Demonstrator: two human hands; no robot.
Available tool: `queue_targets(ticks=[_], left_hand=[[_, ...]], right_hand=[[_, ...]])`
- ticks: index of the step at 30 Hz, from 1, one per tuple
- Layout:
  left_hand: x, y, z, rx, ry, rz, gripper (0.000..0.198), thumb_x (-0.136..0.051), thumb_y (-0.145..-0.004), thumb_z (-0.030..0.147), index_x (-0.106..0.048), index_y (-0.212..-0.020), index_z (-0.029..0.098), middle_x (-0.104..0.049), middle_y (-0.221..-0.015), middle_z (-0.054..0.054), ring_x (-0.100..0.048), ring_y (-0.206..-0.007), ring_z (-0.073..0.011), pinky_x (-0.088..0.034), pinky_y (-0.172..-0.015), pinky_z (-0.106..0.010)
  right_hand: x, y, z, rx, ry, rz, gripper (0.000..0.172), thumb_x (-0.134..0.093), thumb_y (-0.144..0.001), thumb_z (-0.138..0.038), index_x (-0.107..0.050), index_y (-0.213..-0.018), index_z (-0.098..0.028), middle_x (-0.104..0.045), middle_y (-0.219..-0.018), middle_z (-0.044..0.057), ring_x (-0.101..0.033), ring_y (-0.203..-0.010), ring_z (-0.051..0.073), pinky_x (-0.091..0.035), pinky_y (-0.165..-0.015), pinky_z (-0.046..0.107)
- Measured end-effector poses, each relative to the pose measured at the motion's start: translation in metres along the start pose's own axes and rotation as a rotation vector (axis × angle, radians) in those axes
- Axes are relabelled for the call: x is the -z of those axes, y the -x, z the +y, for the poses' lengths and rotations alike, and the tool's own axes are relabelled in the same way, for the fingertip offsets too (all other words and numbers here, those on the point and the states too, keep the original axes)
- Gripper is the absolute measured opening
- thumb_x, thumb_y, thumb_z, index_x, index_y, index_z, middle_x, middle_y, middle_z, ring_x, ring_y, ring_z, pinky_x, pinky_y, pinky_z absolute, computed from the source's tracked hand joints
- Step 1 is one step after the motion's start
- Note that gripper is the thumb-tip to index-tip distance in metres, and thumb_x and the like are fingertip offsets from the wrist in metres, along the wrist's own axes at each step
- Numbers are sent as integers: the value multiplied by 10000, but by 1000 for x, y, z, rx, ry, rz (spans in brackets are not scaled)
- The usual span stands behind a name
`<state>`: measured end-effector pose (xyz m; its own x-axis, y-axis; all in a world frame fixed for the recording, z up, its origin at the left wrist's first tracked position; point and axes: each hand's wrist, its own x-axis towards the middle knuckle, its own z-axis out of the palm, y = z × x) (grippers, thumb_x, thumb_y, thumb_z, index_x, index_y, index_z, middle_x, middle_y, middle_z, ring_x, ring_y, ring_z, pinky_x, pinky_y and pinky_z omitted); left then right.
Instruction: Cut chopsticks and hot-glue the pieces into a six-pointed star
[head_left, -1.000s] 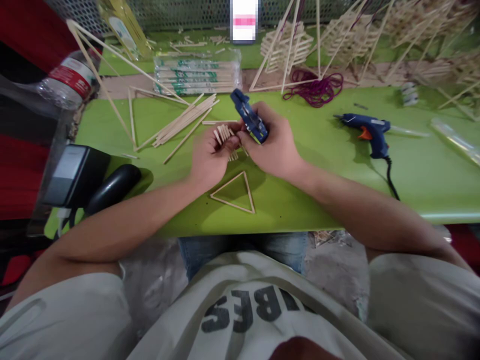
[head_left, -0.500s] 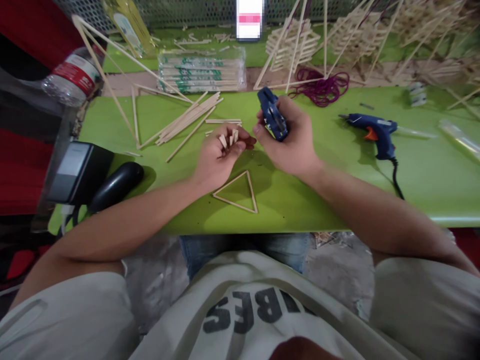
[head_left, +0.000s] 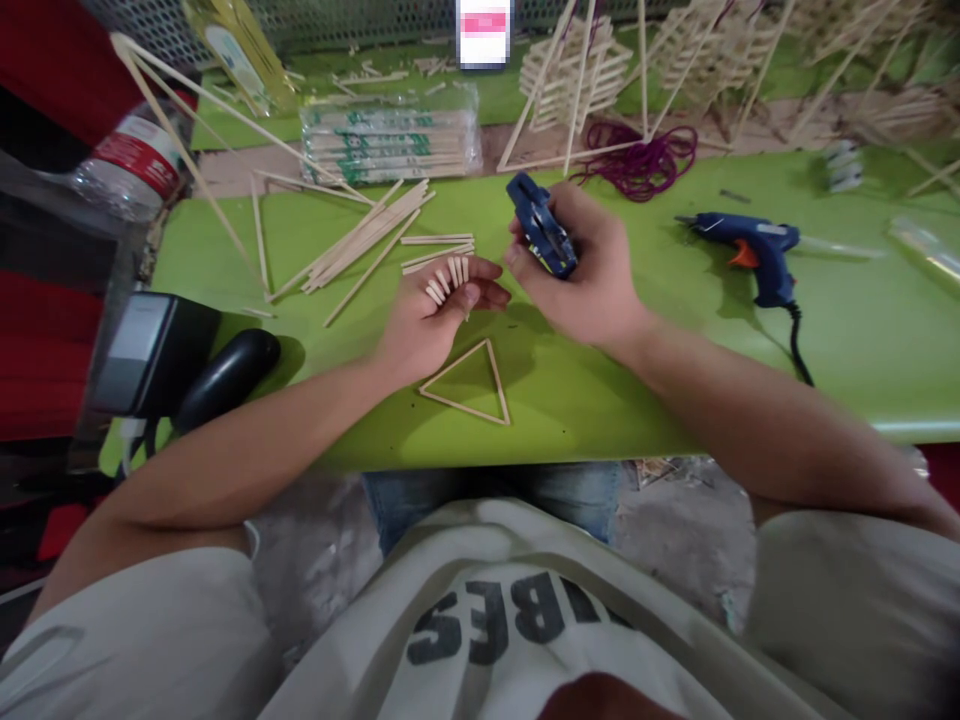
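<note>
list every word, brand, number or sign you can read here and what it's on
"IBES": shirt, upside down in this view; the letter before it is partly lost in a fold.
Too blurred to read: green print on the stick packet; labels on the red-labelled bottle and yellow bottle.
Too small to read: pale sticker on the glue gun.
Nothing readable: blue tool in the right hand.

Bare green tabletop (head_left: 581,390) lies free at six o'clock from the right hand (head_left: 589,265). The stick triangle (head_left: 497,382) blocks half past seven, purple cord (head_left: 641,165) one, the hot-glue gun (head_left: 757,240) three.
</note>
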<state>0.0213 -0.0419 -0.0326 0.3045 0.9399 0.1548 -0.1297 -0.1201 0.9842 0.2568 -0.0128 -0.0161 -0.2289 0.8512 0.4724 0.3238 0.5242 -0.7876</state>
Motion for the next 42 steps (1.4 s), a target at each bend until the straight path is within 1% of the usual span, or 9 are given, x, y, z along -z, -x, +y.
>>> queue_targets(ticks=[2,5,9,16,24,29,34,39,42], left_hand=[[1,0,2,-4,-17,-13,573,-943,-1066,820,-865,-1171,262,-903,-1089,-109,-935,-1076,-310,-798,-1063,-503],[1,0,6,-30,-29,-23,597,-944,-1063,825,-862,-1147,239,-912,-1113,-111,-934,-1072,-300,-794,-1084,-495],[0,1,11,-18,-108,-18,596,-901,-1087,841,-875,-1086,245,-886,-1033,-86,-911,-1055,-294,-789,-1059,-484],[-1,2,14,-25,-212,-31,651,-886,-1070,881,-829,-911,253,-849,-922,-71,-842,-940,-274,-744,-979,-436],[5,-1,-2,-118,-108,-68,587,-836,-1144,823,-846,-1015,250,-835,-990,-78,-804,-930,-254,-665,-914,-419],[10,-3,-10,-81,-80,-107,610,-840,-1126,855,-833,-1056,249,-837,-1019,-77,-812,-972,-254,-675,-948,-416],[11,-5,-9,-25,-84,-171,640,-848,-1109,874,-812,-1007,243,-827,-960,-65,-796,-912,-235,-680,-917,-397],[7,-6,4,-55,-186,-163,620,-837,-1122,853,-837,-964,253,-870,-987,-92,-834,-967,-287,-720,-963,-457],[4,-7,9,-26,-193,-166,631,-873,-1083,870,-816,-920,263,-851,-933,-95,-852,-941,-307,-752,-950,-484]], right_hand=[[0,0,0,22,8,3,391,-783,-1096,-685,-690,-1188,-317,-748,-1114,46,-751,-1049,304,-711,-1050,547],[1,1,2,13,25,-11,407,-780,-1108,-711,-688,-1219,-330,-764,-1151,58,-762,-1079,320,-709,-1065,553],[-1,2,2,20,2,-15,453,-844,-1079,-716,-715,-1249,-316,-788,-1186,74,-799,-1106,342,-727,-1099,587],[-9,4,-1,-51,-25,-61,540,-895,-1068,-732,-692,-1352,-320,-795,-1246,88,-789,-1321,386,-721,-1160,591],[-12,2,-5,-24,-62,-27,561,-933,-1035,-766,-717,-1274,-307,-824,-1235,87,-812,-1277,372,-725,-1199,603],[-14,-2,-2,-29,-149,-10,617,-1034,-948,-791,-712,-1193,-325,-813,-1170,75,-834,-1277,383,-767,-1163,621],[-9,-2,-15,-56,-178,-47,492,-1032,-994,-694,-725,-1088,-321,-797,-1082,55,-852,-1197,354,-811,-1077,614],[-12,-1,-23,-5,-220,-56,340,-1024,-1009,-529,-769,-1092,-321,-840,-1129,55,-858,-1122,327,-815,-1088,590],[-15,-1,-24,-24,-271,-68,335,-1031,-1005,-514,-770,-1092,-323,-833,-1079,42,-856,-1053,307,-817,-1032,550]])
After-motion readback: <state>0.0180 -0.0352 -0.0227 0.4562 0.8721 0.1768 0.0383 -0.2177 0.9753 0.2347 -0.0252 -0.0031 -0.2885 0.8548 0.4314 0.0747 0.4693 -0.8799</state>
